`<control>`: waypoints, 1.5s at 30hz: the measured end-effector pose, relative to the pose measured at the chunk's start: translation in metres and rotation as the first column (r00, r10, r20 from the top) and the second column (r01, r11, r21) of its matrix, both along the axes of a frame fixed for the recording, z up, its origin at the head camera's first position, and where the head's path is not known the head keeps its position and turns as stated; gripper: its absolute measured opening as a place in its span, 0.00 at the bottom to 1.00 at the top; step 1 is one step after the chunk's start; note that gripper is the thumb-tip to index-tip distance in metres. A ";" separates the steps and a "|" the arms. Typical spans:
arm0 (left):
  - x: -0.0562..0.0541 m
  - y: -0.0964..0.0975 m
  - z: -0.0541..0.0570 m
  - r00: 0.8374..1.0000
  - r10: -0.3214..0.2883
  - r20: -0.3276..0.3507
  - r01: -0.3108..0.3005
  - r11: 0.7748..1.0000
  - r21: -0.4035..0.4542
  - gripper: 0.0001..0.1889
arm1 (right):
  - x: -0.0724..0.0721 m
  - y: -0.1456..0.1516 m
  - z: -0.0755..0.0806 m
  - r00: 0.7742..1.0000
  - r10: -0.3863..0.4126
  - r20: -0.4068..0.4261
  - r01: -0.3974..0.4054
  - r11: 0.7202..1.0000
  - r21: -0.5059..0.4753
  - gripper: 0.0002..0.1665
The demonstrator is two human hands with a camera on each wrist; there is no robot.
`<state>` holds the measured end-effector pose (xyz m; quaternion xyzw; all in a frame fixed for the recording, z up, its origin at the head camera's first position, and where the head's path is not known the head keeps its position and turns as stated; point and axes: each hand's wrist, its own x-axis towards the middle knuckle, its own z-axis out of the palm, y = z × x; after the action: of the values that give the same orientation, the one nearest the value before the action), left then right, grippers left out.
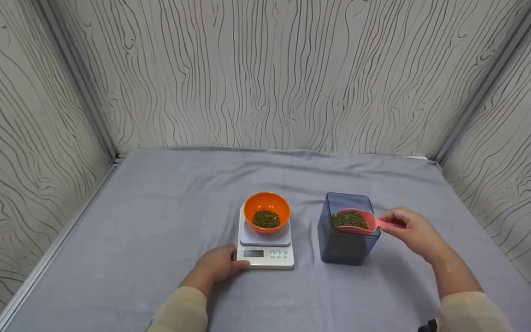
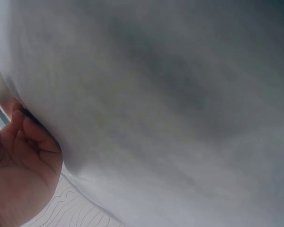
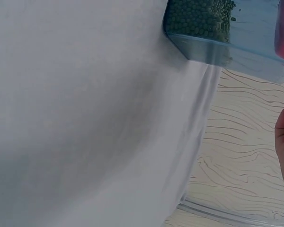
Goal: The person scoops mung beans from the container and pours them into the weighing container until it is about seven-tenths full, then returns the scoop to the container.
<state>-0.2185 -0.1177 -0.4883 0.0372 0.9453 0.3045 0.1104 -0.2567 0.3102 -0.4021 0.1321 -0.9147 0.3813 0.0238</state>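
Observation:
My right hand (image 1: 413, 230) pinches the handle of a pink scoop (image 1: 372, 220), heaped with small green mung beans (image 1: 351, 219). The scoop lies over the mouth of a translucent blue square container (image 1: 348, 249). In the right wrist view, more beans (image 3: 194, 19) show through the container's wall. At the front left corner of a white kitchen scale (image 1: 265, 261), my left hand (image 1: 218, 263) grips the edge with the thumb on top and the fingers at the side. An orange bowl (image 1: 252, 205) stands on the scale's platform, with a small pile of mung beans (image 1: 266, 219) at its bottom.
A wrinkled grey cloth (image 1: 155, 221) covers the table. Wood-patterned panels (image 1: 265, 78) enclose the back and both sides, with metal rails at the corners. The container stands a short way right of the scale. A small dark object (image 1: 427, 326) shows beside the right sleeve.

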 end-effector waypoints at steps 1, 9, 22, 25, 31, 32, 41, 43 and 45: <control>0.000 0.000 0.000 1.000 0.000 0.000 0.000 1.000 -0.001 0.21 | 0.000 0.001 -0.002 1.000 -0.008 0.000 0.008 1.000 -0.010 0.14; 0.000 0.000 -0.001 1.000 0.003 0.001 -0.003 1.000 0.002 0.21 | 0.004 0.002 -0.015 0.999 -0.032 0.003 0.032 0.990 -0.137 0.18; -0.001 0.000 0.000 0.999 0.022 0.034 -0.023 0.999 0.026 0.20 | 0.005 0.002 -0.018 0.998 -0.052 0.032 0.057 0.984 -0.170 0.20; -0.001 0.000 0.000 0.999 0.022 0.023 -0.023 0.999 0.029 0.20 | 0.006 0.001 -0.020 0.999 -0.040 0.032 0.045 0.980 -0.191 0.19; 0.000 0.001 0.000 0.999 0.025 0.020 -0.026 0.999 0.032 0.20 | 0.008 0.000 -0.021 0.998 -0.030 0.052 0.040 0.977 -0.207 0.20; 0.000 0.001 0.001 0.999 0.026 0.024 -0.027 0.999 0.031 0.20 | 0.007 0.000 -0.021 0.998 -0.034 0.056 0.045 0.978 -0.202 0.21; -0.003 0.001 -0.001 0.999 0.027 0.047 -0.029 0.999 0.040 0.19 | 0.007 0.000 -0.018 0.996 -0.075 0.052 0.081 0.989 -0.123 0.22; -0.003 0.000 -0.001 0.999 0.026 0.047 -0.028 0.999 0.038 0.19 | 0.007 -0.001 -0.018 0.996 -0.075 0.041 0.079 0.990 -0.116 0.21; -0.002 0.000 -0.001 0.998 0.028 0.050 -0.030 0.999 0.039 0.19 | 0.006 -0.001 -0.018 0.997 -0.077 0.027 0.080 0.991 -0.111 0.21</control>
<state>-0.2208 -0.1172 -0.4895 0.0182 0.9365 0.3258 0.1283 -0.2508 0.3096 -0.4196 0.0903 -0.8966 0.4320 0.0360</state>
